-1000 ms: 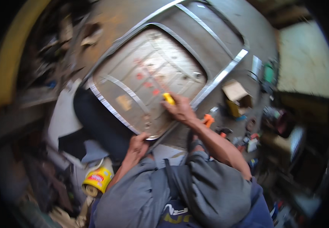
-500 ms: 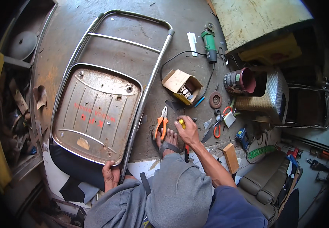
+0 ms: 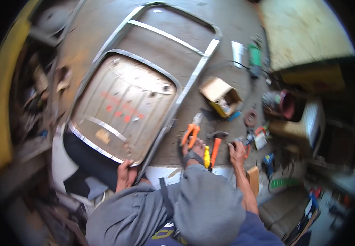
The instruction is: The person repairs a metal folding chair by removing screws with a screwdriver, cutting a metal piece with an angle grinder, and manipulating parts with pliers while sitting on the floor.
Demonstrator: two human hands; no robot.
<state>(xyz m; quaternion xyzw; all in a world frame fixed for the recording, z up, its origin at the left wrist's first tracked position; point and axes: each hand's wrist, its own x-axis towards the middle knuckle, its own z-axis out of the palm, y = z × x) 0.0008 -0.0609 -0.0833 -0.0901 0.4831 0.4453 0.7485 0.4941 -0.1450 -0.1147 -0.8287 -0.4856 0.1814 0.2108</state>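
Note:
A folding chair with a metal tube frame lies on the floor, its rusty seat pan showing red lettering. My left hand is closed on the near edge of the seat pan. Low on the right, my right hand is among the tools, beside orange-handled scissors; blur hides whether its fingers hold anything. To its left lie a hammer with an orange handle and a yellow-handled screwdriver. Orange-handled pliers rest by my foot.
An open cardboard box with small parts stands right of the chair. Beyond it are a green angle grinder and a disc. A paint-stained bucket, a wood block and a blue drill are farther right.
My right hand has let go of the yellow-handled screwdriver, which now lies by the hammer, and has moved right toward the scissors. My left hand stays on the seat pan. The view has shifted.

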